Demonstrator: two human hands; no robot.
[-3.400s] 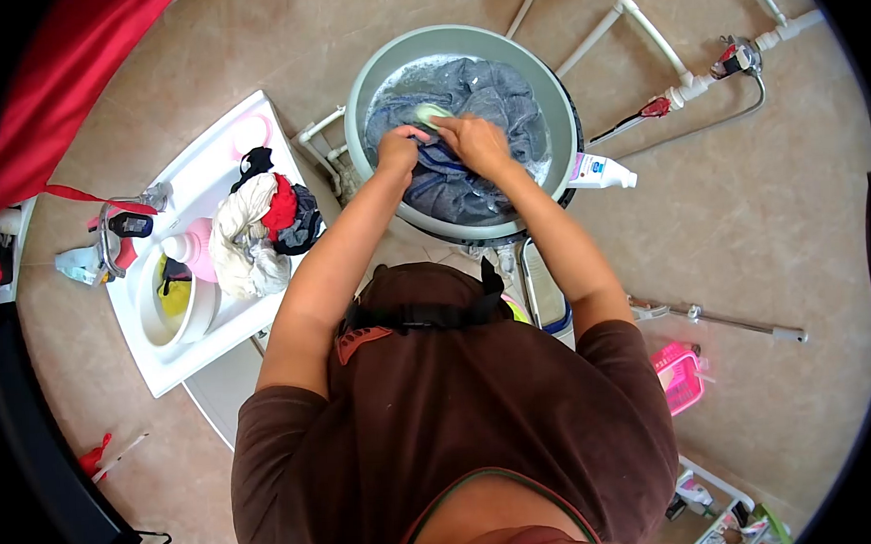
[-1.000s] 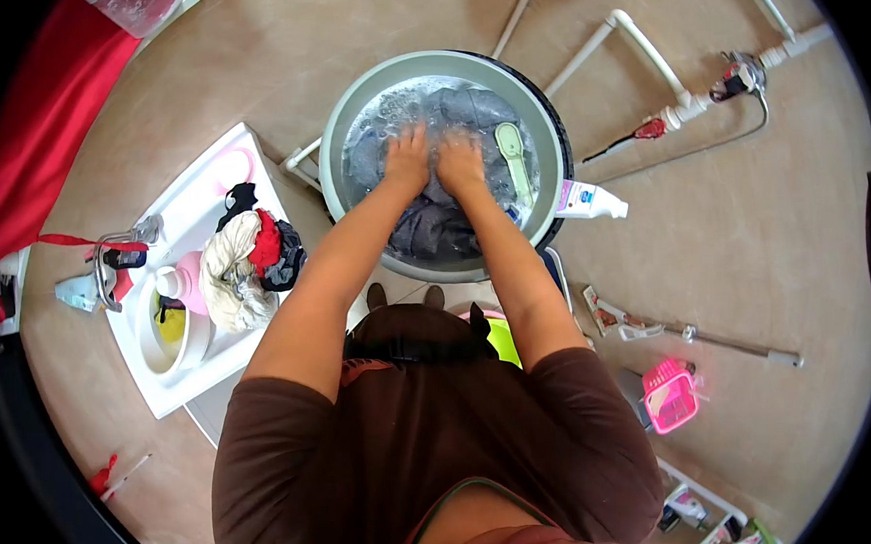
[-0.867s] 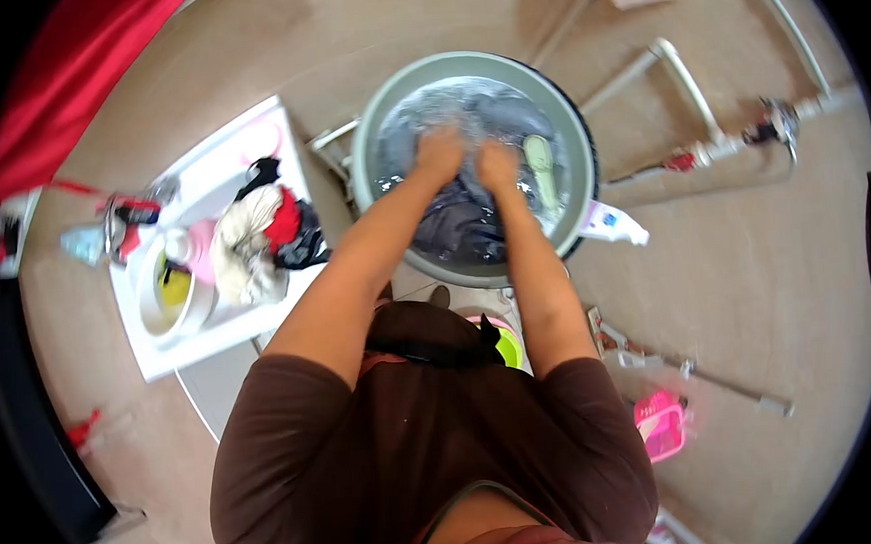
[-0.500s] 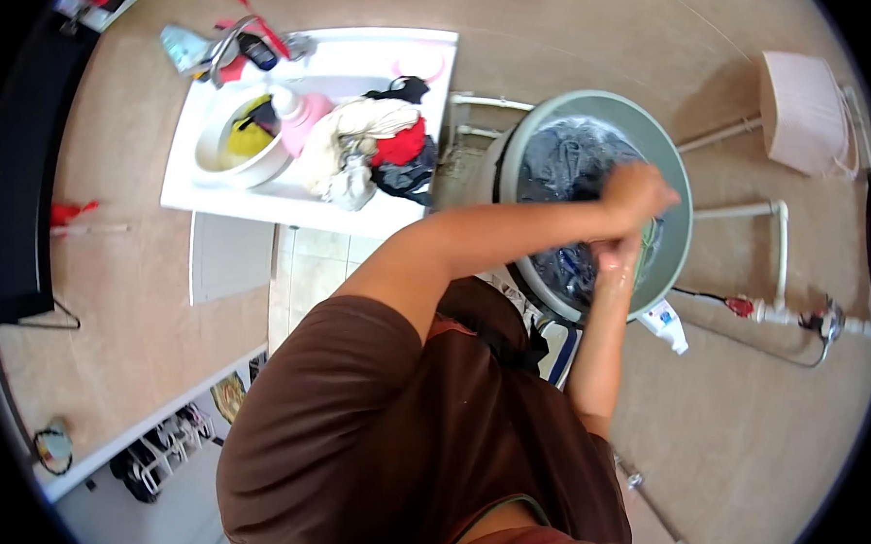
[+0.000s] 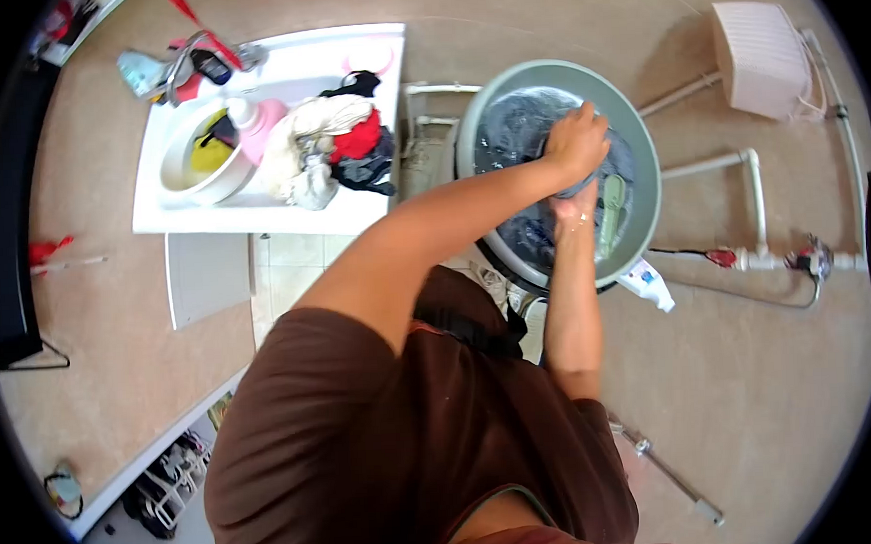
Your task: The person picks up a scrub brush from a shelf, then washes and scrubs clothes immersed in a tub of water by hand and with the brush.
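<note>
A round grey-green tub holds dark wet clothes in sudsy water. Inside it, my left hand is closed over a bunched dark garment, knuckles up. Just below, my right hand grips the same cloth from underneath, its wrist wet and its fingers mostly hidden. Beside my right hand, a pale green brush lies against the tub's inner wall; its bristles are not visible.
Left of the tub stands a white sink with a heap of clothes, a pink bottle and a white basin. White pipes run along the wall at right, below a white box. A white packet sits by the tub.
The camera view has shifted, moving the scene leftward. My left hand, blurred and farther right over the tub before, now rests on the bunched garment. The green brush shows more fully.
</note>
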